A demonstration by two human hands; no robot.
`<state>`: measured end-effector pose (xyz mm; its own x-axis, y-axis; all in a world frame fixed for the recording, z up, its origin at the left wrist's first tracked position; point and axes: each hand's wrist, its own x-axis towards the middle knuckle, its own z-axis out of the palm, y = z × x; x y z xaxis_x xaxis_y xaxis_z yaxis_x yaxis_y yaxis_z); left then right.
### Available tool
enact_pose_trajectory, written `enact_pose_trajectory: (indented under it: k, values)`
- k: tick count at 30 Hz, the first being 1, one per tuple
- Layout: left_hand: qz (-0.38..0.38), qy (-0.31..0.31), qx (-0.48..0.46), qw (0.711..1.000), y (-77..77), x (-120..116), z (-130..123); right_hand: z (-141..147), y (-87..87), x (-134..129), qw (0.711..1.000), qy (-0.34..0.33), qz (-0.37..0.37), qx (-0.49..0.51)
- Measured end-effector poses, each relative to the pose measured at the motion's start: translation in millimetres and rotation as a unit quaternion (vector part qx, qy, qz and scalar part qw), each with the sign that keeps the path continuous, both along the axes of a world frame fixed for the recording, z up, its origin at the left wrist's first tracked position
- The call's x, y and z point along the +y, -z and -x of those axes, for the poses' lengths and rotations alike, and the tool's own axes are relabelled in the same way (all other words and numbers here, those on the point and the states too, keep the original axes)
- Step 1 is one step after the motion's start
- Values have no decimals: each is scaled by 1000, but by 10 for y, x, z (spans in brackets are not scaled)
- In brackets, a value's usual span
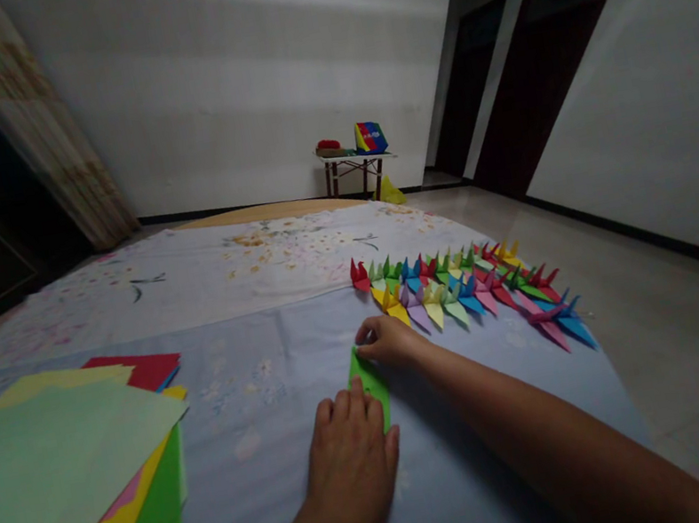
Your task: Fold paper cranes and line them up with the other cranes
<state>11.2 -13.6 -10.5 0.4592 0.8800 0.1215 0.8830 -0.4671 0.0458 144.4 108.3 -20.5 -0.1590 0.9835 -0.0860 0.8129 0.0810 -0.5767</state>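
Note:
A folded piece of green paper (pixel 377 387) lies on the pale blue cloth, narrow and pointed at its far end. My left hand (pixel 352 441) rests palm down over its near left part, fingers extended and pressing on the paper. At the far tip, my right hand (pixel 391 342) pinches the green paper between thumb and forefinger. Part of the sheet is hidden under my left fingers.
Rows of colourful folded paper cranes (pixel 464 295) stand at the right, just beyond my right hand. A stack of coloured paper sheets (pixel 67 464) lies at the left. The cloth-covered table (pixel 210 277) ends at the right; a small table (pixel 351 159) stands by the wall.

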Motion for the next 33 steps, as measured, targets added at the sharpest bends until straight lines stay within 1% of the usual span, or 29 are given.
enact_pose_trajectory:
  k: [4,8,13,16,22,27,30,33]
  values:
    - [0,-1,7,1000,-6,4,3,21,10,32,1000,11,-7,2]
    - [-4,-1,1,1000,10,0,6,-2,-18,61,1000,15,-8,6]
    - [-11,-5,0,1000,35,-8,5,-75,-57,81,998,-29,49,33]
    - [-9,-5,2,1000,20,-12,4,-76,-54,93,997,-36,61,36]
    - [0,-3,8,1000,-29,-15,-3,-15,2,142,999,-24,33,21]
    - [1,0,4,1000,-18,-4,1,-3,19,133,1000,3,-17,15]
    - [2,1,-2,1000,-4,3,5,-30,-20,72,999,10,-42,28]
    - [-1,-1,-13,1000,3,7,0,-86,-71,-71,996,-11,-72,44]
